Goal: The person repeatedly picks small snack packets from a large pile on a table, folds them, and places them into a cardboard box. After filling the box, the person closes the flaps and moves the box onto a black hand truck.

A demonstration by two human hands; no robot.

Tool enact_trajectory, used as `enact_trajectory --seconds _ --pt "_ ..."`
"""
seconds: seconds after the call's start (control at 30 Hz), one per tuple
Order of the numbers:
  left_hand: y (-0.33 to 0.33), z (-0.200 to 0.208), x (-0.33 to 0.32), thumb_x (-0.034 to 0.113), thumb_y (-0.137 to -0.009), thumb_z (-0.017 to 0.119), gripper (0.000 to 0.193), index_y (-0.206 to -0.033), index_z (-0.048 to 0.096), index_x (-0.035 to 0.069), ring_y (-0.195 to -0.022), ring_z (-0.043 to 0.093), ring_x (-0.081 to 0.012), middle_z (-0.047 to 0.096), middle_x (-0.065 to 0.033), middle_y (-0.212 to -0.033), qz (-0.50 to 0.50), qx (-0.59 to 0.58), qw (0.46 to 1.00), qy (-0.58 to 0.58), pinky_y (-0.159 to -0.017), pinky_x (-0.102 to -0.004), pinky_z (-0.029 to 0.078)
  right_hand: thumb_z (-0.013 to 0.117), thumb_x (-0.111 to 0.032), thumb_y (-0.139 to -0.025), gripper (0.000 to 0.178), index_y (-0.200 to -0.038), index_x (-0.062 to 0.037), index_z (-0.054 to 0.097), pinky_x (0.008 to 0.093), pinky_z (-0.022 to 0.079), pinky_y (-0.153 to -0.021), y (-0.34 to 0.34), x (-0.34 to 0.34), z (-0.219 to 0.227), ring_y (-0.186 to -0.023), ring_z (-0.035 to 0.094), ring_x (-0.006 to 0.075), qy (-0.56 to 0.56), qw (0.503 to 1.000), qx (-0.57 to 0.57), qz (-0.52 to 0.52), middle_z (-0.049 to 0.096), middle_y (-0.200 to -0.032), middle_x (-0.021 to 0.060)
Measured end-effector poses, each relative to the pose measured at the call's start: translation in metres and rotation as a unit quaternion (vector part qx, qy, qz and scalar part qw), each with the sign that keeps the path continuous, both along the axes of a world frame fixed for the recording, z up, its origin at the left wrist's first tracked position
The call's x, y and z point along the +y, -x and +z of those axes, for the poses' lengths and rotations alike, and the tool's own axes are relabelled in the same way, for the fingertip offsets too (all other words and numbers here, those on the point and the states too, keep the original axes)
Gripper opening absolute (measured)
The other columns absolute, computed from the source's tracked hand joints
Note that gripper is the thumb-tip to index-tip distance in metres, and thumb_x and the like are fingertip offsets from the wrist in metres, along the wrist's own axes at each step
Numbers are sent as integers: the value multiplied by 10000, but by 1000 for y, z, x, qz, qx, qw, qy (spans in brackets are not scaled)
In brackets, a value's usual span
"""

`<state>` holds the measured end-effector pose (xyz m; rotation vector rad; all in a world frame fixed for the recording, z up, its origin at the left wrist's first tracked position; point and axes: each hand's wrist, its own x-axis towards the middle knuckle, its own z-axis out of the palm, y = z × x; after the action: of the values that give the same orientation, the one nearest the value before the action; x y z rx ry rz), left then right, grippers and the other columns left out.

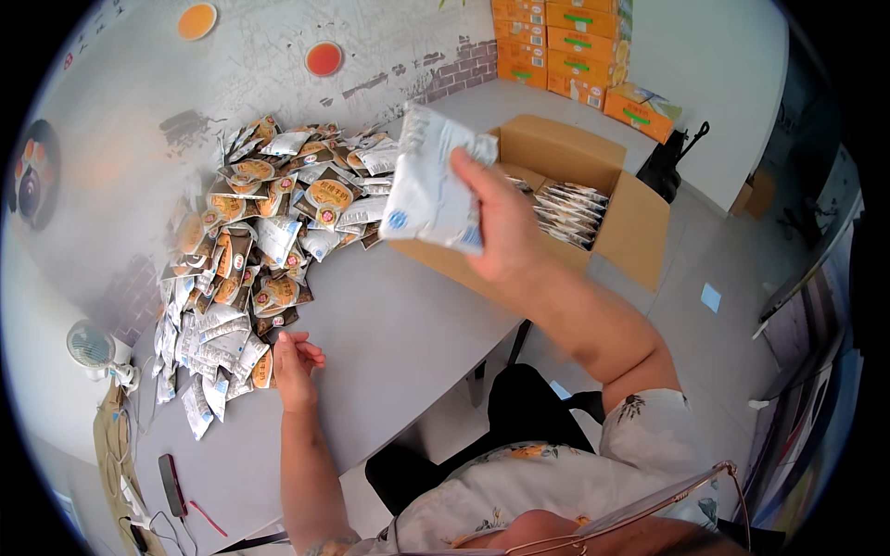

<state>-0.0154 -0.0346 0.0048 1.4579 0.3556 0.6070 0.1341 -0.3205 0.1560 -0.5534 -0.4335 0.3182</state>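
My right hand (501,218) is raised, gripping a white-backed foil pouch (431,190) with small blue print. Whether more pouches lie behind it is hidden. Just beyond stands an open cardboard carton (640,236), with a row of similar pouches (570,213) packed upright in its right part. My left hand (297,366) rests by the near edge of a big loose heap of pouches (278,292). Its fingers are slightly curled and apart, with nothing seen in them. Some pouches in the heap show brown and orange fronts, others white backs.
The grey table (371,343) runs along a painted wall. Orange gift boxes (579,56) are stacked at the back right. A small fan (93,347) stands at the left. Near the table's front left lie a dark phone-like device (171,485) with a cable and a thin red strip (209,519).
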Motion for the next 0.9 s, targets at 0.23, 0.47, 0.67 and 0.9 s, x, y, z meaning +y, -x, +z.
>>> enact_trajectory --seconds 0.23,0.47,0.67,0.9 --pt "-4 -1 -3 437 -993 437 439 -969 547 13 -600 545 -138 566 -59 -687 0 30 999 -20 -562 -260 455 641 -202 -887 310 -1103 3 556 340 523 -763 -125 -75 11 -924 633 181 228 928 -112 -271 647 -1025 95" --pt "-6 -2 2 424 -991 452 431 -953 552 7 -599 543 -129 570 -59 -690 1 56 997 -51 -567 -250 456 579 -230 -861 278 -1078 -61 620 425 505 -802 -215 -100 -25 -943 643 310 742 469 -264 -400 668 -1014 158" --pt "-4 0 2 408 -992 461 416 -943 550 4 -598 538 -123 568 -52 -685 3 75 994 -76 -565 -245 447 545 -190 -860 245 -1064 -85 631 439 497 -838 -248 -89 -52 -983 625 321 849 297 -336 -279 667 -1044 131" --pt "-5 -1 0 378 -998 462 384 -947 550 8 -603 540 -122 573 -53 -694 0 93 994 -60 -570 -247 445 538 -210 -875 258 -1076 -86 641 418 484 -884 -279 -76 -78 -1053 607 312 886 252 -338 -195 653 -1109 131"
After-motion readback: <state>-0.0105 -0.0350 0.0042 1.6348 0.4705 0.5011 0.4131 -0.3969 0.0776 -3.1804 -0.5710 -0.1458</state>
